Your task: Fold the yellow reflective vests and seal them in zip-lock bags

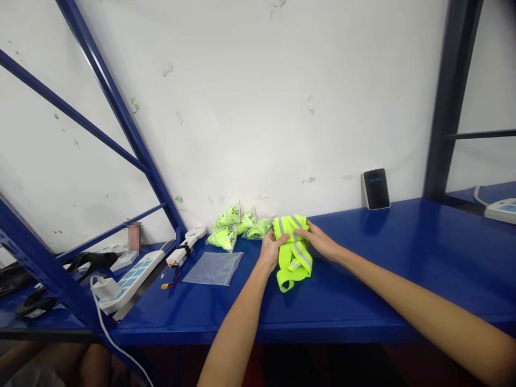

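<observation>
A bundle of neon yellow strap with grey reflective stripes (295, 255) is held up between both hands over the blue table. My left hand (272, 248) grips its left edge, thumb on the front. On the upper right side, my right hand (318, 239) is closed on it, thumb also in front and the other fingers partly hidden behind. Loops of the strap hang below the hands. A flat clear zip bag (213, 268) lies to the left. Behind it, against the wall, sit several clear bags of similar neon straps (223, 236).
A white power strip (133, 282) with a plugged-in charger (105, 288) is at the left, beside the blue frame post. Near it lie a white fan (195, 233) and a small pack with wires (177, 255). A dark-screened clock (376, 189) stands at the back right of the table (382, 269).
</observation>
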